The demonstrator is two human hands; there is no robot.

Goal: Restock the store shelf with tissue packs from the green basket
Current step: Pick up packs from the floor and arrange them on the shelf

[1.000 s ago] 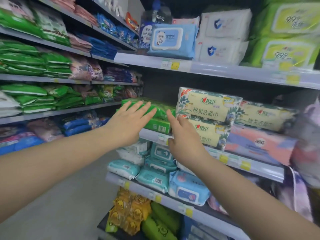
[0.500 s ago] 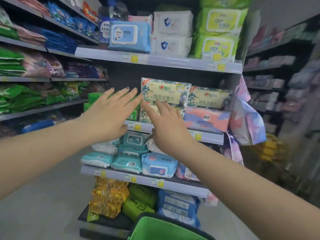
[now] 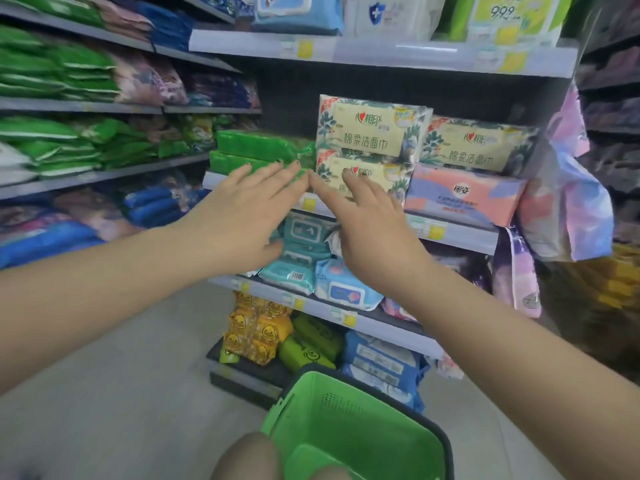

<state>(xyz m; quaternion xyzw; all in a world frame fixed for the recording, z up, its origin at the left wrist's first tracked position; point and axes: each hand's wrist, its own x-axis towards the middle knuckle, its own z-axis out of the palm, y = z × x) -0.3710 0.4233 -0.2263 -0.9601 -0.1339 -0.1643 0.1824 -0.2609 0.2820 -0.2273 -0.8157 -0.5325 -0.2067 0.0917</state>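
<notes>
Left of the green tissue packs, the left hand reached in flat, its fingers straight and slightly spread, holding nothing; whether the fingertips actually touched the lower pack's front edge could not be told. The packs lay as a stack of two on the middle shelf, at its left end, just beside the cream floral face-towel packs. They were flat bricks in glossy bright green film, crinkled at the right end where the wrap gathered. Right of them, the right hand was likewise extended, fingers straight and loosely apart, in front of the lower cream pack, gripping nothing. The step looked like squaring the stack, best done with both palms pushing evenly so the slippery film did not slide the top pack off the lower. Below the green packs, near the person's knee, stood the green basket, no packs visible in the part shown.
</notes>
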